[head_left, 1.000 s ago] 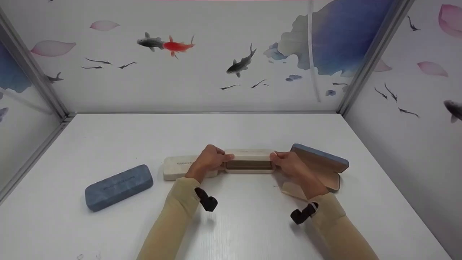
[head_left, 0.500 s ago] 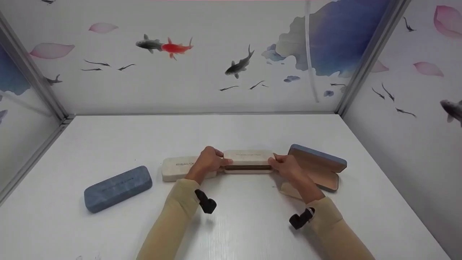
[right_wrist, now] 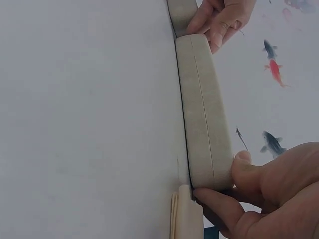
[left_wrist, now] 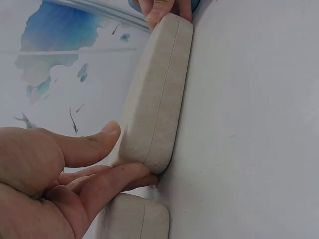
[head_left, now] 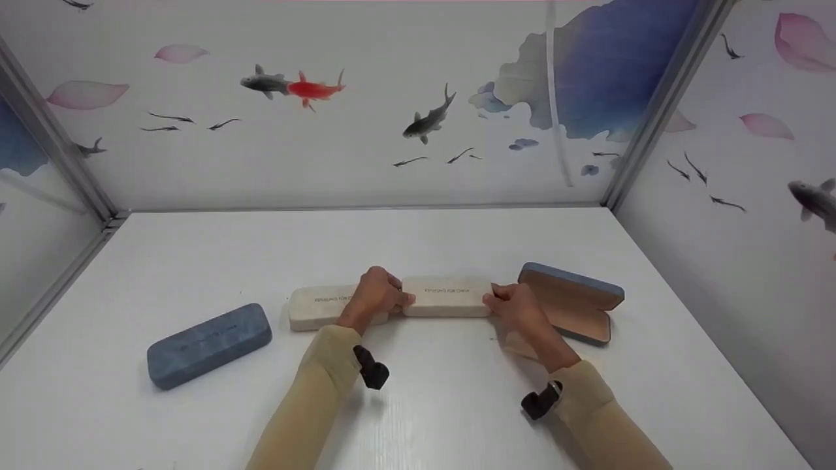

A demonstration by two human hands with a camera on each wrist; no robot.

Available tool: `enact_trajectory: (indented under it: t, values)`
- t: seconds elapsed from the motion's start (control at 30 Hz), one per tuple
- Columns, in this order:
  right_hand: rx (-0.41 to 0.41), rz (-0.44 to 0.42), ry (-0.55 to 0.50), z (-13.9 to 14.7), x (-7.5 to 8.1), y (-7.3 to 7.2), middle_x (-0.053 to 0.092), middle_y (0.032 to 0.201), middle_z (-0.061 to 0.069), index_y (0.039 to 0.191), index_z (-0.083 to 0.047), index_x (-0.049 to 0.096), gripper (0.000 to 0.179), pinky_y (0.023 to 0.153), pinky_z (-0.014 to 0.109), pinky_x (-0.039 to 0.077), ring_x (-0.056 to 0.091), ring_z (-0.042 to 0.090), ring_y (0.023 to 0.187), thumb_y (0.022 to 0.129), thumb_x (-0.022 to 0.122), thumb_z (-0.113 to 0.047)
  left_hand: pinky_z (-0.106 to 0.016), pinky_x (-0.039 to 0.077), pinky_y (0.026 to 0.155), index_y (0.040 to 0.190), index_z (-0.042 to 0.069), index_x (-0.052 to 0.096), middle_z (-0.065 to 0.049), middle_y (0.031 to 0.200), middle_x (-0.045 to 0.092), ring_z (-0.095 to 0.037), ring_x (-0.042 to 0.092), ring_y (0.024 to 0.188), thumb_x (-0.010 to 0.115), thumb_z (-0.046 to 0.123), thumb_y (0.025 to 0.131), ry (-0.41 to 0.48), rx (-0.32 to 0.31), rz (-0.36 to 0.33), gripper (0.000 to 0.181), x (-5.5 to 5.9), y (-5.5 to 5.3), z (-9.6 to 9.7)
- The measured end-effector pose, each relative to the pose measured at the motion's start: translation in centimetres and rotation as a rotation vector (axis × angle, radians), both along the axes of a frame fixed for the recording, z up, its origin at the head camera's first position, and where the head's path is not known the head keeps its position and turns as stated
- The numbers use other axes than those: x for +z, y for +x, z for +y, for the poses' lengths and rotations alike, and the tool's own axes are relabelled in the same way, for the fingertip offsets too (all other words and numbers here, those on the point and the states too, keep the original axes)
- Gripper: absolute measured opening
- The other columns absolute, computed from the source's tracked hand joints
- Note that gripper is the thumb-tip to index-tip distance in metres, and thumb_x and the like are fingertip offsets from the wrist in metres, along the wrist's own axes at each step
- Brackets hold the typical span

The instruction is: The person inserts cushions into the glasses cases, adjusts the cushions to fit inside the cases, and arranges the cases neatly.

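A cream eyeglass case [head_left: 447, 297] with printed lettering lies closed on the table, its lid seam a thin line in both wrist views. At its left end my left hand [head_left: 377, 294] holds it, fingers against the end and thumb by the lid's top edge. My right hand [head_left: 522, 310] grips the right end between thumb and fingers. A second cream eyeglass case [head_left: 320, 308] sits just left of the first, partly covered by my left hand. Behind my right hand stands an open blue eyeglass case [head_left: 575, 277] with a brown lining.
A closed blue eyeglass case [head_left: 209, 346] lies slantwise at the left of the white table [head_left: 418, 405]. Folded cream cloth [right_wrist: 189, 214] is beside my right hand, beneath the wrist in the head view. Printed wall panels [head_left: 326, 150] bound the table's back and sides.
The middle cream case's lid has come down from partly raised to closed, hiding its dark interior. Both hands stay at its ends and have lowered slightly with the lid.
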State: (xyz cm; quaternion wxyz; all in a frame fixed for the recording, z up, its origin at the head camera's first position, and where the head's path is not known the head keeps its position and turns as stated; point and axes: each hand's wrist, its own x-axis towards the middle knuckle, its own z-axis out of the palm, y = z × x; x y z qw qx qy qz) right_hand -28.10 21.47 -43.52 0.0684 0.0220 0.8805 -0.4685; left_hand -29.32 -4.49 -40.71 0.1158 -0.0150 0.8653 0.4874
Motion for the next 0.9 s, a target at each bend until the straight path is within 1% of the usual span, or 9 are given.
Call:
enact_trajectory:
  t: [0.07,0.17,0.27,0.33,0.47,0.57,0.7,0.77,0.9]
  values:
    - [0.008,-0.004,0.002,0.0,0.1,0.0,0.042,0.154,0.021,0.143,0.003,0.047,0.045,0.065,0.022,0.039,0.052,0.026,0.116,0.103,0.057,-0.014,-0.037,0.057,0.095,0.124,-0.011,0.062,-0.023,0.118,0.069,-0.021,0.068,0.094,0.076,0.009,0.088,-0.01,0.001,0.001,0.043,0.1,0.0,0.0]
    - [-0.007,-0.008,0.022,-0.2,0.3,0.0,0.043,0.154,0.02,0.143,0.003,0.048,0.045,0.068,0.021,0.04,0.052,0.026,0.118,0.103,0.057,-0.014,-0.038,0.057,0.095,0.124,-0.011,0.061,-0.023,0.118,0.069,-0.023,0.068,0.098,0.076,0.008,0.088,-0.032,0.008,0.009,0.042,0.1,0.0,0.3]
    - [-0.014,0.005,0.031,-0.4,0.3,0.0,0.043,0.153,0.02,0.142,0.003,0.049,0.045,0.072,0.021,0.042,0.052,0.026,0.118,0.102,0.058,-0.014,-0.038,0.056,0.094,0.12,-0.011,0.063,-0.023,0.119,0.068,-0.024,0.065,0.098,0.076,0.007,0.087,-0.068,0.019,0.048,0.04,0.1,0.1,0.5]
    - [-0.019,0.021,0.032,-0.4,0.2,0.1,0.046,0.151,0.021,0.143,0.004,0.049,0.046,0.074,0.022,0.043,0.053,0.025,0.115,0.102,0.059,-0.014,-0.038,0.057,0.09,0.12,-0.012,0.062,-0.023,0.12,0.067,-0.023,0.063,0.096,0.076,0.006,0.087,-0.08,0.025,0.076,0.04,-0.1,0.2,0.7]
    - [-0.026,0.058,0.051,-0.3,0.0,0.5,0.053,0.146,0.023,0.144,0.005,0.047,0.048,0.087,0.027,0.053,0.058,0.026,0.117,0.102,0.059,-0.015,-0.037,0.058,0.085,0.122,-0.014,0.062,-0.026,0.124,0.066,-0.023,0.06,0.093,0.075,0.003,0.086,-0.074,0.031,0.143,0.043,-0.5,0.8,1.1]
    - [-0.017,0.069,0.051,-0.2,0.0,0.7,0.053,0.146,0.023,0.146,0.004,0.045,0.05,0.098,0.034,0.055,0.058,0.031,0.127,0.102,0.059,-0.015,-0.039,0.057,0.09,0.123,-0.014,0.062,-0.027,0.123,0.067,-0.026,0.063,0.099,0.075,0.002,0.085,-0.076,0.048,0.188,0.043,-0.6,1.2,1.4]
    - [-0.016,0.077,-0.001,-0.1,0.4,0.9,0.048,0.151,0.022,0.149,0.001,0.043,0.052,0.102,0.038,0.055,0.054,0.034,0.134,0.102,0.058,-0.016,-0.042,0.055,0.096,0.121,-0.012,0.064,-0.026,0.124,0.067,-0.03,0.065,0.109,0.072,0.004,0.088,-0.085,0.074,0.224,0.037,-0.1,1.5,1.5]
    - [-0.038,0.087,-0.031,0.0,0.7,0.9,0.049,0.151,0.021,0.149,-0.001,0.044,0.051,0.104,0.04,0.053,0.054,0.034,0.134,0.102,0.058,-0.017,-0.04,0.057,0.091,0.121,-0.01,0.066,-0.025,0.123,0.068,-0.029,0.068,0.105,0.069,0.007,0.091,-0.075,0.077,0.235,0.034,0.3,1.5,1.3]
    - [-0.06,0.146,-0.028,0.4,1.4,0.7,0.051,0.15,0.018,0.148,-0.006,0.048,0.048,0.111,0.045,0.047,0.049,0.032,0.14,0.104,0.054,-0.024,-0.029,0.057,0.069,0.121,-0.004,0.068,-0.019,0.109,0.075,-0.025,0.072,0.083,0.063,0.014,0.097,-0.039,0.083,0.262,0.031,1.3,1.4,0.4]
